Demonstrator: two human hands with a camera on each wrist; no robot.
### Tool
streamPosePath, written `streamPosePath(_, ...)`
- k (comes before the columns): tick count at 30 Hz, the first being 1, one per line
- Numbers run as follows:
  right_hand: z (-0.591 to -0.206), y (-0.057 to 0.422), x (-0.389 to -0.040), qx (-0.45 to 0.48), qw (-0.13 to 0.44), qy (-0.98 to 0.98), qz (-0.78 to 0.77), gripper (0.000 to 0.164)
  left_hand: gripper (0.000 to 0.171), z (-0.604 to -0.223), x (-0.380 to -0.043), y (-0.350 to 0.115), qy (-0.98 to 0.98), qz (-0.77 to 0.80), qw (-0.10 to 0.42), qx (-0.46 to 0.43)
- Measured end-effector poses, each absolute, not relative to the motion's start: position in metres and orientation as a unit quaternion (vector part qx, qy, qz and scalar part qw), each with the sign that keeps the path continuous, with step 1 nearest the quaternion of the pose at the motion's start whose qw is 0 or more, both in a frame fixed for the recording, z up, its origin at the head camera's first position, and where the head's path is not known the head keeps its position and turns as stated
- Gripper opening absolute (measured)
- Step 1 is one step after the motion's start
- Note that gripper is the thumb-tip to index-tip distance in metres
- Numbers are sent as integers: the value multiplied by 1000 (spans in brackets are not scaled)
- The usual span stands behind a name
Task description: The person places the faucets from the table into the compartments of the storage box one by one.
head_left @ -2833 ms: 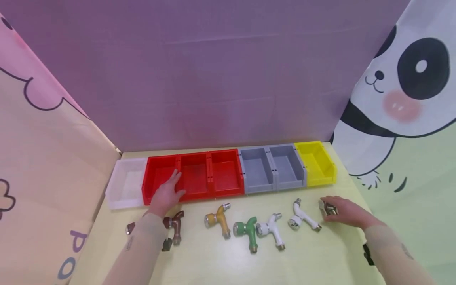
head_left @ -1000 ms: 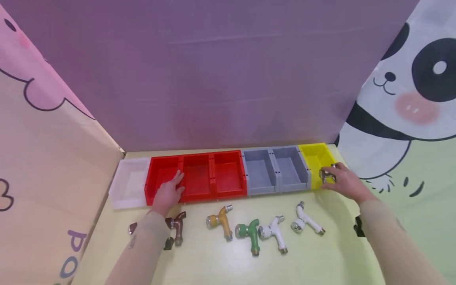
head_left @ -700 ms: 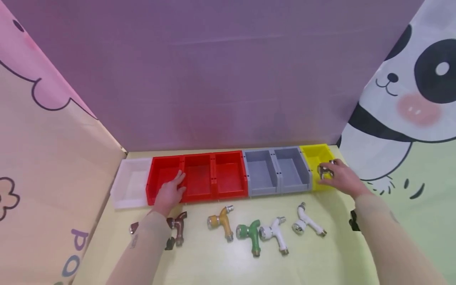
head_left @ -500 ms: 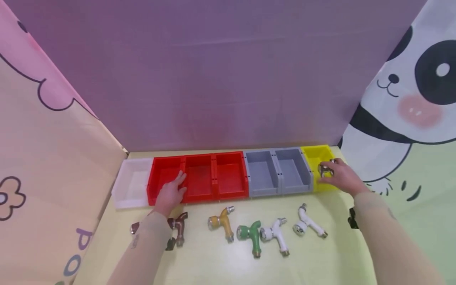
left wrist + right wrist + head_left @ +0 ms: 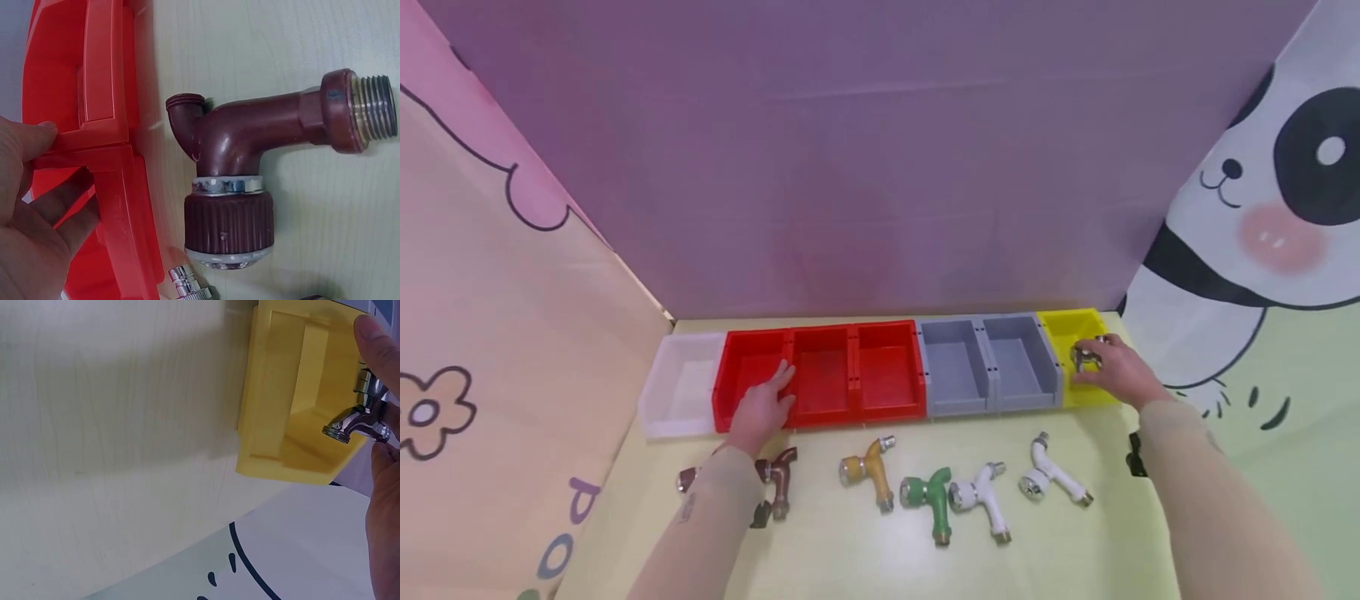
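Note:
My right hand holds a chrome faucet over the yellow bin at the row's right end. In the right wrist view, thumb and fingers pinch the shiny faucet, its spout turned toward the bin's front. My left hand straddles the wall between two red bins. Seen from the left wrist, the thumb lies on one side of that red wall and the fingers on the other. A dark red faucet lies on the table just beside it.
Along the table front lie an orange faucet, a green one and two white faucets. Another dark red faucet is partly behind the left arm. Grey bins and a white bin complete the row; cloth walls surround the table.
My right hand has lifted the chrome faucet from the table and carried it up over the yellow bin, where it now stays almost still. The left hand has kept its place at the red bins.

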State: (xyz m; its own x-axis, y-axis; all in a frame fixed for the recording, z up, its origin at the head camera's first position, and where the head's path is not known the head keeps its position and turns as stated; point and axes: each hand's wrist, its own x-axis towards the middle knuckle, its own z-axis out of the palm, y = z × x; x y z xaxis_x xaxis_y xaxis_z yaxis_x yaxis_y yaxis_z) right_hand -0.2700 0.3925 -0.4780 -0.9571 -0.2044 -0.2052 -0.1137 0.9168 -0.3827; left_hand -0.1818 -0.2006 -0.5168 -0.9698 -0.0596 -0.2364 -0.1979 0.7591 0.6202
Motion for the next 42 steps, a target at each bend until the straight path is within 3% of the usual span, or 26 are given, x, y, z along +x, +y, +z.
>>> streamPosePath(8, -486, 398, -274, -80, 116, 972, -187, 84, 72, -516, -182, -200, 932, 342, 101, -65)
streamPosePath(25, -488, 401, -270, -26, 165, 968, -189, 107, 71, -517, -185, -198, 933, 340, 103, -59)
streamPosePath(37, -494, 401, -243, -157, 109, 961, -198, 91, 72, -516, -185, -197, 930, 347, 103, -66)
streamPosePath(42, -493, 393, -226, -201, 92, 957, -186, 92, 72, -515, -184, -196, 932, 344, 99, -64)
